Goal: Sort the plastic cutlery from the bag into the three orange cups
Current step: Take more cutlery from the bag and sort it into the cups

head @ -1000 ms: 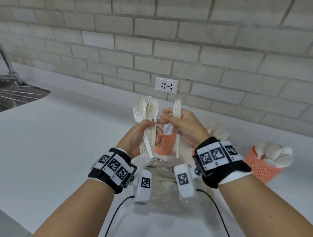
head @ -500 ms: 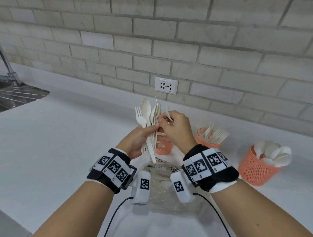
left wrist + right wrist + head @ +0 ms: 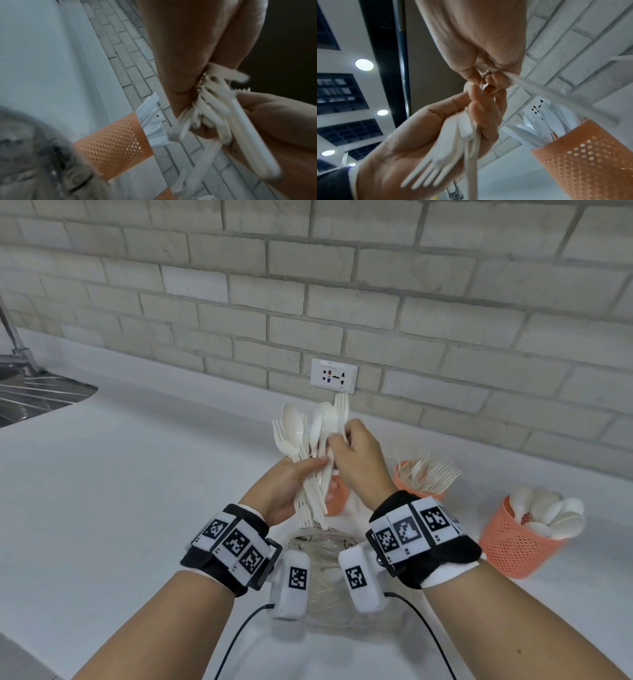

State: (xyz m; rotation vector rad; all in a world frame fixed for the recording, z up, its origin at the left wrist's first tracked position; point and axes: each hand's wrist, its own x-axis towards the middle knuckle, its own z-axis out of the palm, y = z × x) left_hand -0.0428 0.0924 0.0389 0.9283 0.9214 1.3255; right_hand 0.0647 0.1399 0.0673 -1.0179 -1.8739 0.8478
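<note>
Bag (image 3: 329, 546): clear, on the table (image 3: 120, 491) under the wrists, a few pieces apparently left inside.

Left hand (image 3: 284, 491): fingers curled round a mixed bundle (image 3: 308, 446) of forks, spoons and knives, held upright over the bag.

Right hand (image 3: 359, 457): back at the bundle after dropping off the last fork — now pinching another fork (image 3: 341, 412), drawn up above the rest.

Cups: knife cup (image 3: 337, 496) behind the hands, fork cup (image 3: 416, 477) and spoon cup (image 3: 513, 537) to the right — all part-filled. Next drop likely the fork cup; sorting well along.
</note>
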